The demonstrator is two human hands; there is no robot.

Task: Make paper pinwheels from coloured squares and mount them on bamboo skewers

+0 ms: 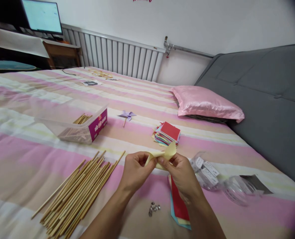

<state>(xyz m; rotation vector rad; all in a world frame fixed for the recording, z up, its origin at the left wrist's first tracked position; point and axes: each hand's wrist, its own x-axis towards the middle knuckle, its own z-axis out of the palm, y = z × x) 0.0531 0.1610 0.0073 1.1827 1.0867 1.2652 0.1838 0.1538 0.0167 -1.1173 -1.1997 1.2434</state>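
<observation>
My left hand [135, 169] and my right hand [181, 174] both pinch a pale yellow paper square [163, 154], folded and bent between the fingertips above the bed. Under my right wrist lies a small stack of coloured paper sheets [178, 207], red on top. A few small metal pins [154, 208] lie on the bedspread between my forearms. To the left lies a pile of several thin bamboo sticks [80, 194]. Farther off sits a stack of coloured paper squares [166, 133] with a red one on top, and a finished purple paper pinwheel [127, 116].
A clear plastic box [72, 121] with a purple label holds more sticks at left. Clear plastic packets [212, 174] lie at right. A pink pillow [207, 104] rests by the grey headboard [267, 99]. A radiator [115, 56] and a monitor [43, 16] stand at the back.
</observation>
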